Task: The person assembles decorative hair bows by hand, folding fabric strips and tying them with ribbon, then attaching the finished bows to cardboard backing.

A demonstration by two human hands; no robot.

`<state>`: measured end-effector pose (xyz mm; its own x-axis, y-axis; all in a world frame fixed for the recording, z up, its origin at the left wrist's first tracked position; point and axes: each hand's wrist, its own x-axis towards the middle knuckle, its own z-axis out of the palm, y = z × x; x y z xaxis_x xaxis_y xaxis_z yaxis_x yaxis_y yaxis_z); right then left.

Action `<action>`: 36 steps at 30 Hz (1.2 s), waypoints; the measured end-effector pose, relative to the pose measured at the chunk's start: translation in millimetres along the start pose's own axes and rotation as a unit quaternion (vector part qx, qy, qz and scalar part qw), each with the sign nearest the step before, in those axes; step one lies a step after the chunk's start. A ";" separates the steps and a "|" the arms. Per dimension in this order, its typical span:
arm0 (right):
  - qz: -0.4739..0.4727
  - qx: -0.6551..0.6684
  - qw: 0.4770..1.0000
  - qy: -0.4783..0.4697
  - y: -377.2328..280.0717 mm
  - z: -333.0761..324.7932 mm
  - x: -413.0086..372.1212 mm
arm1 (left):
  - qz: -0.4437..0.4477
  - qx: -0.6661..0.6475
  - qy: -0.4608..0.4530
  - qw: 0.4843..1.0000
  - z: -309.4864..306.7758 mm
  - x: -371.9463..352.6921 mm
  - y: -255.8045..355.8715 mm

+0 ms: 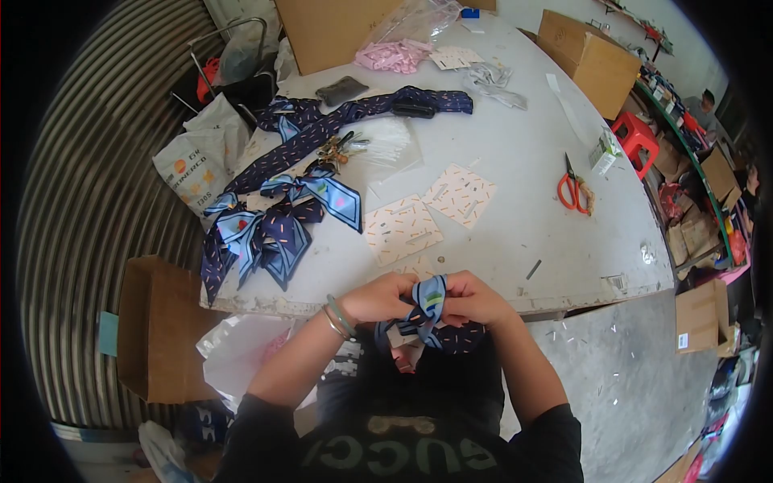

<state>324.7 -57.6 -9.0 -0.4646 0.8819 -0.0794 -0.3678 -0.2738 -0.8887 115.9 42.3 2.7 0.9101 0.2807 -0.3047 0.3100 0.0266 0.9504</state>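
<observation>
Blue scarf (431, 296) smack between left hand (377, 299) and right hand (478, 301), both pinched on it, seemingly running lengthwise toward the lap (451, 382).

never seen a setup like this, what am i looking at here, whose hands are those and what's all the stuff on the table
There is no machine here. The one picture comes from a camera worn on a person's head, looking forward and down, so the bare arms reaching up from the bottom edge are the wearer's own. The wide lens bends straight lines and darkens the corners.

The left hand and right hand together hold a blue patterned fabric piece, bunched up just in front of the table's near edge.

On the white table lie navy and light-blue scarves at the left, printed cards in the middle, orange-handled scissors at the right, and a pink bundle near the far end.
</observation>
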 end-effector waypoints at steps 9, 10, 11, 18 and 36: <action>-0.011 -0.074 0.997 0.031 -7.8 8.6 3.2 | 0.011 -0.006 -0.002 1.000 -4.5 3.0 -15.4; -0.005 -0.073 0.997 0.031 -9.2 8.5 2.5 | 0.008 -0.016 0.006 1.000 -4.2 0.3 -12.7; 0.002 -0.071 0.997 0.030 -10.8 7.5 1.4 | 0.004 -0.026 0.013 1.000 -2.9 -3.7 -8.5; 0.076 -0.113 0.990 0.036 -19.6 2.7 4.8 | 0.091 -0.029 0.103 0.990 11.9 -17.5 -17.2; 0.043 -0.018 0.998 0.053 -14.0 -4.2 5.5 | 0.070 0.035 0.147 0.986 21.8 -17.3 -8.4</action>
<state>330.7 -47.3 1.1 -0.4049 0.8918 -0.2017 -0.3008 -0.3382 -0.8917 103.5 16.3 -1.3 0.8301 0.5424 -0.1296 0.2140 -0.0951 0.9722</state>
